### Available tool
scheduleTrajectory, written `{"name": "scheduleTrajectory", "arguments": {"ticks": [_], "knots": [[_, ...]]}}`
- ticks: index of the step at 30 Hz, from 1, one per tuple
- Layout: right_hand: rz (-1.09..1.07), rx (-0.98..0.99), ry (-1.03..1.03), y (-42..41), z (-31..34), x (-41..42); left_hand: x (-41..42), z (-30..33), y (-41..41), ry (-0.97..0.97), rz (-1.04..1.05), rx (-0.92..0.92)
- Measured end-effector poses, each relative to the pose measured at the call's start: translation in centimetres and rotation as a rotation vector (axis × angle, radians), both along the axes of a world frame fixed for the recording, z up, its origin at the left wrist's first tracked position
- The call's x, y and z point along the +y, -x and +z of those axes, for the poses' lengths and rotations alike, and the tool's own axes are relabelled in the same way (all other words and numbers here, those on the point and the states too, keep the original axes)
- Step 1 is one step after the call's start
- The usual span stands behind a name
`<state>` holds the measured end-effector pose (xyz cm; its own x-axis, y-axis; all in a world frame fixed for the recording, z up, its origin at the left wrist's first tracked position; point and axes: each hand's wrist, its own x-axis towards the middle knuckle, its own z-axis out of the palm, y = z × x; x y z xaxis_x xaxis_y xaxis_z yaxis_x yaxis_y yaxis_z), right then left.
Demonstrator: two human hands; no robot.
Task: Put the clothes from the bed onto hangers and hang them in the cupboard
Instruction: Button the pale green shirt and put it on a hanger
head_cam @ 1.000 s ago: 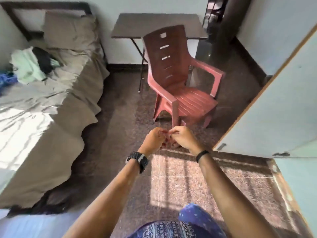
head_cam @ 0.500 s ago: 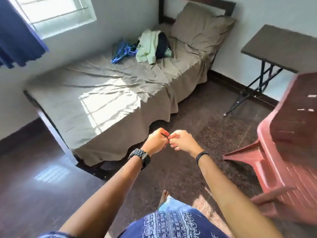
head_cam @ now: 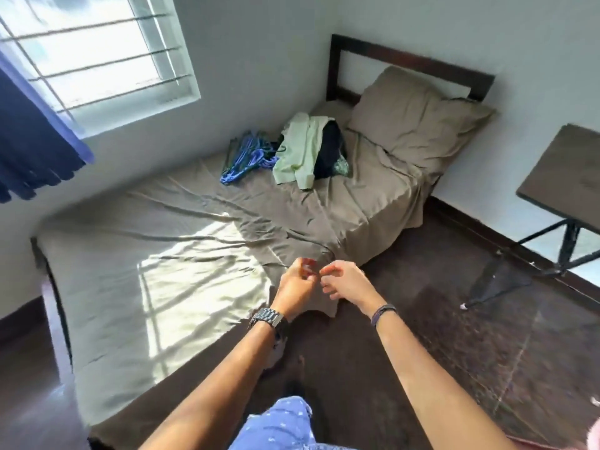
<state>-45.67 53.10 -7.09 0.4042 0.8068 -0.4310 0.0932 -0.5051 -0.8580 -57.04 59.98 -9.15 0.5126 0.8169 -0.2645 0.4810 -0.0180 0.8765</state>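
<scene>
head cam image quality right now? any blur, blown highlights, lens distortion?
Head view: the hands, left hand and right hand, are motion-blurred, fingertips smeared; the window is overexposed; a hard sun patch with bar shadows washes out the bed sheet; wide-angle bending curves the walls and the bed edge; the clothes and hangers are soft but readable.

Hangers (head_cam: 247, 159) left of clothes (head_cam: 310, 152) on bed (head_cam: 181, 228)

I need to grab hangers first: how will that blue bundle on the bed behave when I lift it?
The blue hangers lie piled and crossed, so they will probably snag and come up together. They look thin, likely light and fairly stiff. One end touches the pale green garment, which might drag along.
</scene>
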Motion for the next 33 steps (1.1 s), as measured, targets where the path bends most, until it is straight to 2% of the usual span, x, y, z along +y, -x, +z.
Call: {"name": "scheduleTrajectory", "arguments": {"ticks": [7, 14, 19, 22, 27, 33], "knots": [[-0.124, -0.012, -0.012, -12.4, 0.7, 13.3, 15.0, 0.3, -12.9, -0.092, -0.123, -0.007], [-0.197, -0.053, -0.012, -23.8, 0.4, 22.5, 23.9, 0.3, -25.1, 0.008, -0.156, -0.011], [-0.17, -0.05, -0.001, -30.0, 0.3, 27.6, 28.4, 0.0, -30.9, 0.04, -0.032, -0.04], [-0.114, -0.007, -0.009, -33.4, 0.3, 30.7, 31.3, 0.5, -34.0, 0.06, 0.01, -0.088], [-0.107, 0.098, -0.034, -37.8, 0.2, 36.8, 36.7, 0.0, -39.0, 0.029, 0.06, -0.061], [-0.097, 0.078, -0.058, -42.9, -1.4, 46.6, 45.6, -1.9, -45.4, 0.021, 0.202, -0.16]]}}
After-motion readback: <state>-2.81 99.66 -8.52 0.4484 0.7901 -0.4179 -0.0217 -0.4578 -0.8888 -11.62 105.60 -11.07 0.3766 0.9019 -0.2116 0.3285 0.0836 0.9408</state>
